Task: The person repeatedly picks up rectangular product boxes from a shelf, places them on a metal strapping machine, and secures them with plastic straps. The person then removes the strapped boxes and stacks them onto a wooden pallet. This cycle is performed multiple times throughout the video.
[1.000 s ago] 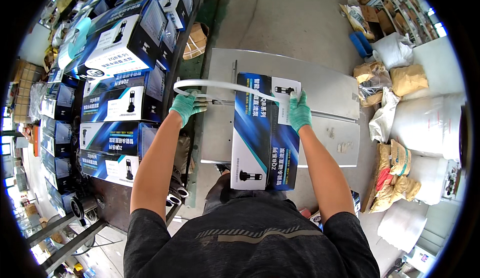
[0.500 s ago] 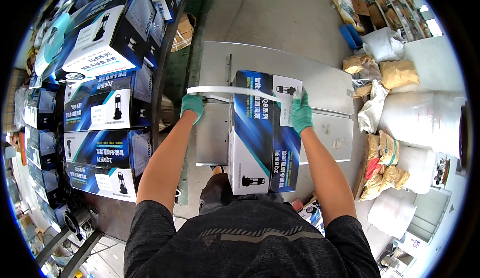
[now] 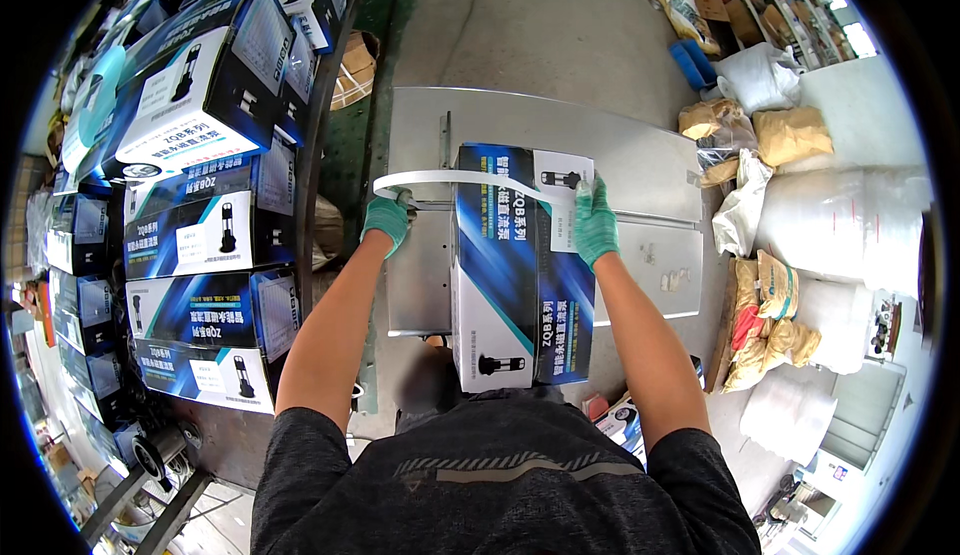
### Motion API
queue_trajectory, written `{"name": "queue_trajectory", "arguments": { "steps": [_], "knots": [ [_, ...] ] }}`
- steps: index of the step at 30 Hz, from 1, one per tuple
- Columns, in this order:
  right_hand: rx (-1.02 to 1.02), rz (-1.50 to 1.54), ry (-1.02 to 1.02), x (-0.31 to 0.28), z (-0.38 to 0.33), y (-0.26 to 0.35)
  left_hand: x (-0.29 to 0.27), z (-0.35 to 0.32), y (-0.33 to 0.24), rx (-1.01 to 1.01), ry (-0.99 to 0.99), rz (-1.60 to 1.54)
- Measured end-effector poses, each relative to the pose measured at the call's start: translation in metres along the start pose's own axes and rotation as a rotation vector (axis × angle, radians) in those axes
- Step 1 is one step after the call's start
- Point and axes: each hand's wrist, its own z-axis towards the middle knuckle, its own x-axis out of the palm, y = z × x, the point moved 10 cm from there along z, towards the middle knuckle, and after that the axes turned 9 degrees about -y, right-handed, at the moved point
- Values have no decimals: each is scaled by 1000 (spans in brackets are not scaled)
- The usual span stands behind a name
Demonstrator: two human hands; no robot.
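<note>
A long blue, black and white printed cardboard box [image 3: 495, 295] lies on a grey metal strapping table in front of me. A white plastic strap [image 3: 470, 177] arches over the far part of its top. My left hand [image 3: 388, 221], in a green glove, is closed around the strap's left end, beside the box and apart from it. My right hand [image 3: 597, 225], also green-gloved, grips the box's far right edge with the thumb on top. Toward that hand the strap blends into a white label, so I cannot tell whether it is under the fingers.
The metal table [image 3: 650, 170] has a slot running across it. Stacked boxes [image 3: 215, 225] of the same print stand on a dark bench to the left. Along the right wall are brown sacks [image 3: 790, 135], large white wrapped rolls [image 3: 830, 220] and a blue bin [image 3: 692, 63].
My left hand has dropped slightly toward me, and the strap's left end curls more. My right hand stays on the box edge. The whole view has shifted a little.
</note>
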Motion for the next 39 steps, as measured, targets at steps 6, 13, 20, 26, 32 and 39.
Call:
{"name": "queue_trajectory", "arguments": {
  "steps": [6, 13, 20, 26, 32, 39],
  "knots": [
    [21, 0, 39, 8, 2, 4, -7, 27, -10, 390, -76, 534],
    [41, -2, 20, 2, 4, -10, 39, -51, -91, 535, 65, 919],
    [98, -17, 91, 8, 0, 2, 56, -97, -97, 510, 186, 858],
    [97, 63, 82, 8, 5, -10, 26, -162, -27, 251, 182, 772],
    [127, 216, 54, 8, 2, -32, 2, -245, 82, -109, 222, 320],
    [87, 375, 230, 14, -68, -69, 31, -252, 183, 39, 363, 65]
  ]
}}
